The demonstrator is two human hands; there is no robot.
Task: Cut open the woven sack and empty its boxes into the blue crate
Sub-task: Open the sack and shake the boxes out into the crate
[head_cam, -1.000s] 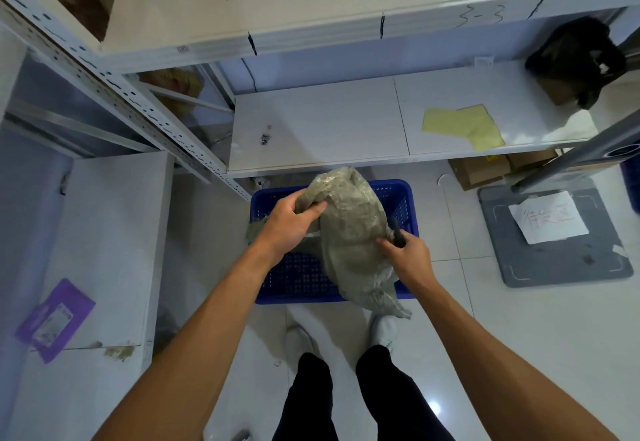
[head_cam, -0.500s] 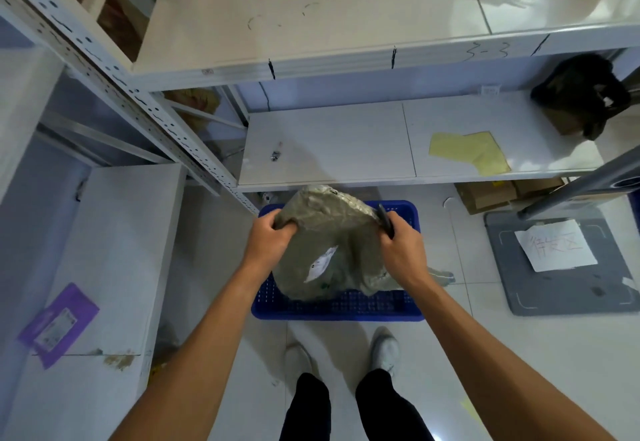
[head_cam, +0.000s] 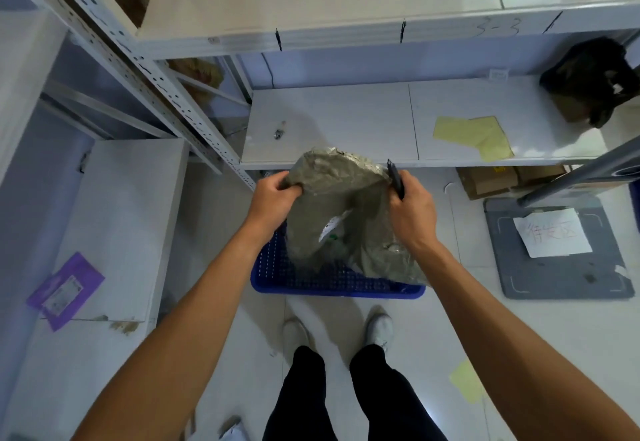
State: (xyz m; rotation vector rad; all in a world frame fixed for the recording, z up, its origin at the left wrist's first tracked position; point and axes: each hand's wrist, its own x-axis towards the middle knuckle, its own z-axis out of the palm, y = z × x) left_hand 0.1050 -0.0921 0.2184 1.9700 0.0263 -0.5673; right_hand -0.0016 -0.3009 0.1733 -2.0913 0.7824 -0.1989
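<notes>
A grey-green woven sack hangs in the air over the blue crate on the floor. My left hand grips the sack's upper left corner. My right hand grips its upper right edge and also holds a dark cutter, whose tip sticks up above my fingers. A white label shows on the sack's front. The sack hides most of the crate's inside, and I see no boxes.
A white metal shelf stands just behind the crate, with yellow paper and a dark bag on it. Cardboard boxes sit under it. A grey mat lies at right, a purple packet at left.
The sack has been lifted and turned so its label faces me. Both hands have moved to its top corners and risen a little.
</notes>
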